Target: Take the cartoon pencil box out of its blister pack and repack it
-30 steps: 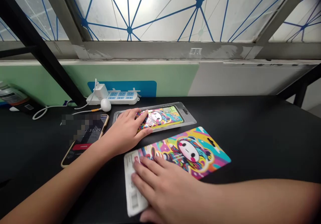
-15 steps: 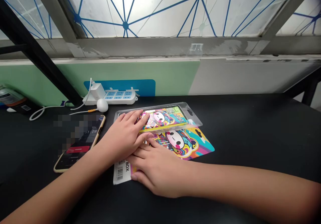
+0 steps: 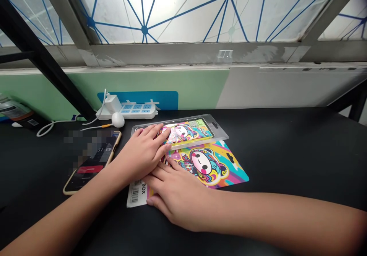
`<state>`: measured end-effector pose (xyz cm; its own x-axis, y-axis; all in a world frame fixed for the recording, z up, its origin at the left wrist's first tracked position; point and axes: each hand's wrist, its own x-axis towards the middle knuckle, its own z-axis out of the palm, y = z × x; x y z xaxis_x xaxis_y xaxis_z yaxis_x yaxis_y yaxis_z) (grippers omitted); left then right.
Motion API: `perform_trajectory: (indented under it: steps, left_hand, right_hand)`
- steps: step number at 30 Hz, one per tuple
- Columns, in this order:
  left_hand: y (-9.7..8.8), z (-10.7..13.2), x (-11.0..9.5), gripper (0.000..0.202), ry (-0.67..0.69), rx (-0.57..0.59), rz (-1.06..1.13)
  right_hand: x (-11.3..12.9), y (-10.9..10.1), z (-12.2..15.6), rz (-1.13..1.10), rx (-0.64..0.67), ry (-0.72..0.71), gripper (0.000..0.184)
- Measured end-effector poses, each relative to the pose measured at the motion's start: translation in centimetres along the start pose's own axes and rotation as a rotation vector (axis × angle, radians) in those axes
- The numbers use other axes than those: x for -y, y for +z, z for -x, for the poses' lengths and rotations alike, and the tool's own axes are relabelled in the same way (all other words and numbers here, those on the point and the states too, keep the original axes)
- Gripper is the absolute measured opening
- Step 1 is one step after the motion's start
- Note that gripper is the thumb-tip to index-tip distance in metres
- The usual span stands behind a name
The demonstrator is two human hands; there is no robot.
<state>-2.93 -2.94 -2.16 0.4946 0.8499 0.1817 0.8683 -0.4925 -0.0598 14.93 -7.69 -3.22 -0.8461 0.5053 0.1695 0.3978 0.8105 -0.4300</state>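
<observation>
My left hand (image 3: 140, 150) lies on the left end of a clear plastic blister pack (image 3: 183, 131), its fingers over a colourful cartoon-figure card inside. My right hand (image 3: 174, 198) presses on a loose printed cartoon card (image 3: 208, 164), just below the left hand. The fingertips of both hands nearly meet. The pack's lower edge overlaps the card's top edge. A white barcode strip (image 3: 137, 194) marked "BOX" sticks out at the card's left end, partly under my right hand.
A phone (image 3: 88, 164) in a gold-edged case lies left of my left arm, its screen partly pixelated. Behind it are a white power strip (image 3: 134, 111), a charger, cables and a round white object (image 3: 117, 120). All stand on a black table (image 3: 286, 152).
The printed card has slid left and up under my right hand, and its top edge now lies under the pack. The pack sits slightly farther up, with my left hand still on it.
</observation>
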Motion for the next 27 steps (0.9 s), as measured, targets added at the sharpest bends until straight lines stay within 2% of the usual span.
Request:
perform_trajectory:
  steps: [13, 17, 21, 23, 25, 27]
  left_hand:
    - [-0.2, -0.3, 1.3, 0.052, 0.015, 0.073, 0.149]
    - [0.0, -0.1, 1.2, 0.052, 0.023, 0.049, 0.131]
    - [0.2, 0.0, 1.1, 0.053, 0.012, 0.032, 0.102]
    - [0.2, 0.0, 1.1, 0.053, 0.008, 0.03, 0.095]
    - [0.3, 0.0, 1.1, 0.053, -0.001, 0.034, 0.094]
    - [0.3, 0.0, 1.0, 0.054, -0.013, 0.034, 0.088]
  right_hand:
    - [0.2, 0.3, -0.2, 0.0, -0.018, 0.025, 0.04]
    - [0.1, 0.3, -0.2, 0.031, -0.106, -0.033, 0.024]
    - [-1.7, -1.9, -0.5, 0.153, -0.285, -0.132, 0.033]
    - [-3.7, -4.0, -0.5, 0.233, -0.323, -0.047, 0.036]
    - [-6.2, -6.4, -0.3, 0.256, -0.274, 0.234, 0.034]
    - [-8.8, -8.5, 0.1, 0.24, -0.226, 0.337, 0.026]
